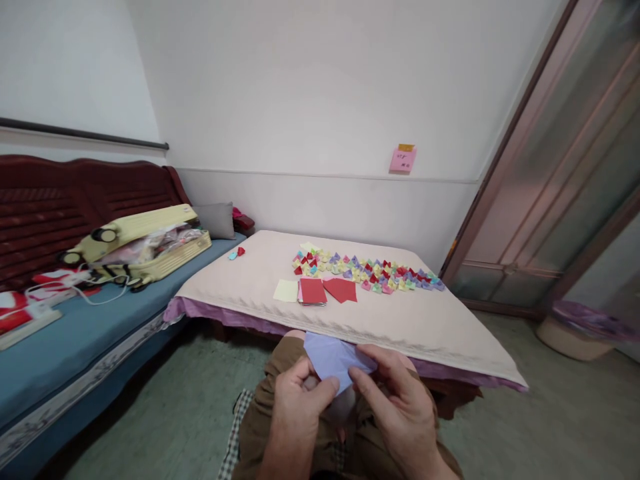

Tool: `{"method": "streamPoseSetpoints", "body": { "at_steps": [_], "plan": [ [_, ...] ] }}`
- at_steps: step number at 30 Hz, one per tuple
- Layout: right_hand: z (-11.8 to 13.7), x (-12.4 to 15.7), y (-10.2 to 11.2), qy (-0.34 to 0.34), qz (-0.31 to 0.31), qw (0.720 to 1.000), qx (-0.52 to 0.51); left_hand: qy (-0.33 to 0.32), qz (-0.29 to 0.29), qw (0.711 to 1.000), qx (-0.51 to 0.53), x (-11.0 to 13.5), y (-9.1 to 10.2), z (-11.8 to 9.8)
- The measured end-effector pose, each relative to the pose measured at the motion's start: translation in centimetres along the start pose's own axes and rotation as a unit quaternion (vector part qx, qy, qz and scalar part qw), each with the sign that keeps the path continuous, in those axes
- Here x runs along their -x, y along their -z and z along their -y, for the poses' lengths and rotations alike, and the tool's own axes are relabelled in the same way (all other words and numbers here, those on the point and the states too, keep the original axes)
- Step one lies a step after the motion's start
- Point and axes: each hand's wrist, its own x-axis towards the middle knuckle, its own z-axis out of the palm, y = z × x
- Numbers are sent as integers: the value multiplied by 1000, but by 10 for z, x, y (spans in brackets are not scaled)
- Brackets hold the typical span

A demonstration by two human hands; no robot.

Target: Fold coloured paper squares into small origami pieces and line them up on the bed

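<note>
Holding a blue paper [327,357] just off the near edge of the table [225,283]. Pinching its lower left between thumb and fingers of the left hand [299,400], and its right side likewise with the right hand [406,408], probably to keep so thin a sheet taut. Kept toward the table's near edge, perhaps for easy reach: a stack [313,292], flanked by a yellow sheet [285,291] and a red sheet [345,290]. Grouped across the table's middle and right, perhaps to save space: folded pieces [373,271]. Left of the table: a half-open suitcase [150,220], stuffed with packets [163,245]. Right of the table: a bin [567,339], lined with a purple bag [590,317], otherwise too hidden to tell.
</note>
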Motion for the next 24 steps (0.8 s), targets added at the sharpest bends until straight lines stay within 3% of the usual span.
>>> {"method": "streamPoseSetpoints", "body": {
  "at_steps": [4, 12, 19, 24],
  "plan": [
    [-6, 4, -2, 12, -4, 1000, 12, 13, -6, 1000, 5, -1, 0, 2],
    [-10, 9, -2, -34, -6, 999, -14, -13, -1, 1000, -7, -11, 9, 18],
    [7, -6, -1, -182, 51, 967, -170, -49, 6, 998, -29, -8, 7, 9],
    [12, -11, 2, -197, 57, 960, -189, -79, -4, 996, -41, -9, 6, 8]
  ]
}}
